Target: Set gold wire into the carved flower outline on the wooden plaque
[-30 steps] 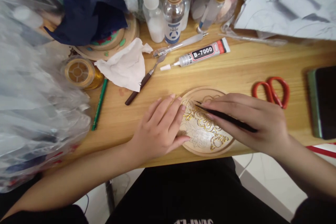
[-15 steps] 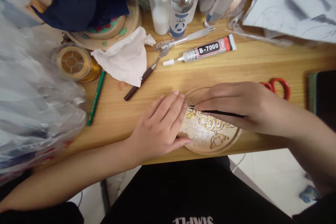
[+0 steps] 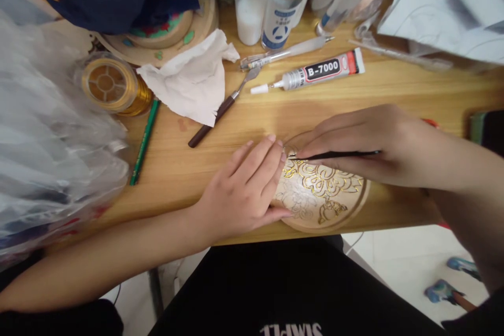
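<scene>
A round wooden board point(image 3: 307, 205) lies near the table's front edge. Gold wire point(image 3: 321, 181) follows part of its drawn floral pattern; other lines are bare. My left hand point(image 3: 246, 189) holds the board's left side, fingers extended along it and thumb across the lower edge. In my right hand point(image 3: 370, 142), closed over the upper right of the board, are black tweezers point(image 3: 334, 155). Their tips touch down beside my left index fingertip, near the end of the gold wire. Whether they pinch the wire is too small to tell. My right hand covers part of the board.
Behind the board lie a B-7000 glue tube point(image 3: 323, 69), a pen point(image 3: 287, 53), a small palette knife point(image 3: 224, 110) and a crumpled tissue point(image 3: 195, 79). A gold wire spool point(image 3: 114, 86) and green pencil point(image 3: 145, 142) are leftward. Bottles point(image 3: 281, 8) line the back; a phone-like object point(image 3: 488, 131) lies right.
The view has shifted slightly. My right hand has risen a little and the tweezers lie at a flatter angle. The red scissor handles are now mostly hidden behind my hand. My left hand stays on the board.
</scene>
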`<state>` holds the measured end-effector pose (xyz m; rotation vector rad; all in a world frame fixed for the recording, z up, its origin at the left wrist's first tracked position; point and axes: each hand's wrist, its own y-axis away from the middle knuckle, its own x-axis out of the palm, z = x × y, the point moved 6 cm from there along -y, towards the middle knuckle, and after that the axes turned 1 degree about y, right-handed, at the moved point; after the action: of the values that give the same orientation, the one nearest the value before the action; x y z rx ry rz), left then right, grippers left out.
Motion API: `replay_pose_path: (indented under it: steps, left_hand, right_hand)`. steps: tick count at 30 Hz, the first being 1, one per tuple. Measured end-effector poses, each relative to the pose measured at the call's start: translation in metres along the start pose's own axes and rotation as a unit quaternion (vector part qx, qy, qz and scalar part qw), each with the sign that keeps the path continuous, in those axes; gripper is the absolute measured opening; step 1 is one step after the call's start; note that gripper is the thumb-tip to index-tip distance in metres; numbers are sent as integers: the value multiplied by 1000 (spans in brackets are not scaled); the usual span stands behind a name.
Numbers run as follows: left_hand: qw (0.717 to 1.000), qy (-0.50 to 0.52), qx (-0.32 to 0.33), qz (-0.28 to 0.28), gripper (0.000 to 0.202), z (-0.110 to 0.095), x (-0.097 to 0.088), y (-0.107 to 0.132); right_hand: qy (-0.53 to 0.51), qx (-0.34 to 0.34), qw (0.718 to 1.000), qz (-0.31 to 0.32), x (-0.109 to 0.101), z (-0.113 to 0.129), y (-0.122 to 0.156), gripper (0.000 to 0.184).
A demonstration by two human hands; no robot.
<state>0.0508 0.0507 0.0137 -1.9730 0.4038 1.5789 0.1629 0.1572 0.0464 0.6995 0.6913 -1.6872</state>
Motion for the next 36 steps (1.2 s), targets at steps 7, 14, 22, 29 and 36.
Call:
replay_pose_path:
  steps: [7,14,22,29,36]
  left_hand:
    - [1000,12,-1,5,72,1,0,-1]
    - [1000,25,2,9,69,1,1,-1]
    - [999,53,-1,12,70,2,1,-1]
    - [999,37,-2,8,66,2,0,-1]
    - [999,34,-1,-4,67,2,1,0]
  right_hand:
    - [6,12,1000,5,0,-1,-3,19]
    - [9,56,997,-46,3,5,2,18]
    - [-5,115,988,-99,9,10,11,15]
    - [-6,101,989,-106,12,9,15,17]
    - [-73,100,986,-112,13,-1,19,24]
